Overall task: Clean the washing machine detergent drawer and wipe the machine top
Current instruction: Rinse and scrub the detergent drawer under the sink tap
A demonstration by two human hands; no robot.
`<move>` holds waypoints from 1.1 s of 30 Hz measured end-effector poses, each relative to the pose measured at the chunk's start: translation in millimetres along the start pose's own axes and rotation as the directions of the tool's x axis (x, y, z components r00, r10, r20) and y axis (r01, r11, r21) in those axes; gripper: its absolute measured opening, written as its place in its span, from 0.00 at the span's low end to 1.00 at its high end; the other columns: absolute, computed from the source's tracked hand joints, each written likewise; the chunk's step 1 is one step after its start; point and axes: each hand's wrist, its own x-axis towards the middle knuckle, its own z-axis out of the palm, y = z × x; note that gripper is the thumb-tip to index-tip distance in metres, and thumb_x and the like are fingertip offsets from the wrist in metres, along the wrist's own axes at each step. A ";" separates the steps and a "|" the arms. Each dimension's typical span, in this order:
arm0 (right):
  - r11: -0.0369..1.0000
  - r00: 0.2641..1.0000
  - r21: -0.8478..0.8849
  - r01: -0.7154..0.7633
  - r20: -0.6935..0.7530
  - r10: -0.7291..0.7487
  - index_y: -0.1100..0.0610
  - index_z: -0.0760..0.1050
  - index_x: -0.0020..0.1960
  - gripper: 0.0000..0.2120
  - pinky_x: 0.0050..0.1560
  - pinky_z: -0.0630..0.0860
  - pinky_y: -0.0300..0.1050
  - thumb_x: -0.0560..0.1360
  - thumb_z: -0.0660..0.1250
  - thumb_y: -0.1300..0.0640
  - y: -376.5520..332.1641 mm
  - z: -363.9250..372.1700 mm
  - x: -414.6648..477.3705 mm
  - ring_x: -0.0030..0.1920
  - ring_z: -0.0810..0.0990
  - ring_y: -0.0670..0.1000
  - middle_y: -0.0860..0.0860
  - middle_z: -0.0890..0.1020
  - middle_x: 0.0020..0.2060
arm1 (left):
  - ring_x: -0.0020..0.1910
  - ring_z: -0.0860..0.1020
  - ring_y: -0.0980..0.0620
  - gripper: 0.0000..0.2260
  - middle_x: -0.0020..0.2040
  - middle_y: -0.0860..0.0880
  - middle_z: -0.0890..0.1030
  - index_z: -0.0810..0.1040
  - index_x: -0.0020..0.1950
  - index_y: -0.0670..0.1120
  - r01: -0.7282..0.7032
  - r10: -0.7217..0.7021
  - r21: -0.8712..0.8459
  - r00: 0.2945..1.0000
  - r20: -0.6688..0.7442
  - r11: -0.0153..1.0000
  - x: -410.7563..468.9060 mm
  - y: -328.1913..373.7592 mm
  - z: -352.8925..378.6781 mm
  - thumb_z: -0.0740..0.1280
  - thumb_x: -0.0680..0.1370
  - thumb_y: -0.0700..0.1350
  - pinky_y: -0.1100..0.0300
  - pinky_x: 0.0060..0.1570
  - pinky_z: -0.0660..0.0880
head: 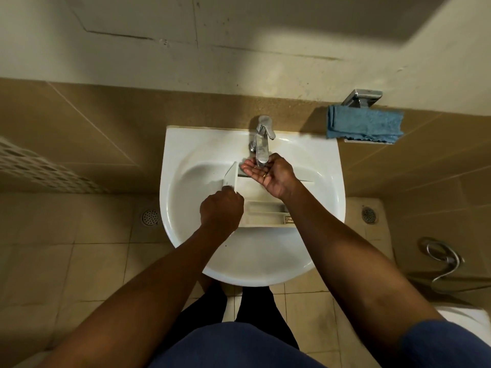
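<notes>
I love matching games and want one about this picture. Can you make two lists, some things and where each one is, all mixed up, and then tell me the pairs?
Things:
1. left hand
2. right hand
3. blue cloth
4. detergent drawer

Places:
A. in the sink
B. cupped under the tap
C. gripping the drawer's end
D. on the wall holder

Pairs: 1-C, 2-B, 3-D, 4-A.

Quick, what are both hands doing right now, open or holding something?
Left hand: closed, gripping the detergent drawer in the sink.
Right hand: open, cupped palm-up under the faucet, holding nothing.
</notes>
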 end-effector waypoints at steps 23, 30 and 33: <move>0.193 0.906 -0.980 0.055 -0.033 -0.422 0.61 0.86 0.42 0.17 0.54 0.83 0.58 0.79 0.61 0.56 -29.5 -136.6 -111.5 0.45 0.87 0.58 0.55 0.87 0.39 | 0.41 0.83 0.35 0.15 0.42 0.37 0.84 0.81 0.48 0.38 0.210 -0.175 -0.147 0.959 0.221 0.967 1.9 3.7 3.3 0.61 0.83 0.48 0.52 0.40 0.76; -0.609 0.843 -0.769 0.194 0.448 -0.297 0.64 0.79 0.54 0.13 0.47 0.72 0.44 0.84 0.59 0.56 53.5 -114.3 -123.0 0.48 0.83 0.62 0.62 0.83 0.50 | 0.42 0.83 0.36 0.15 0.43 0.39 0.84 0.80 0.49 0.39 0.208 -0.182 -0.099 0.958 0.223 0.973 2.2 4.2 6.7 0.59 0.83 0.48 0.54 0.38 0.71; -0.507 0.820 -0.837 0.207 0.431 -0.377 0.62 0.79 0.59 0.12 0.46 0.75 0.44 0.83 0.60 0.58 42.4 -125.2 -129.6 0.47 0.84 0.61 0.60 0.85 0.49 | 0.46 0.83 0.38 0.17 0.47 0.41 0.84 0.80 0.52 0.42 0.206 -0.190 -0.045 0.953 0.236 0.978 4.1 3.5 7.6 0.56 0.84 0.50 0.56 0.40 0.71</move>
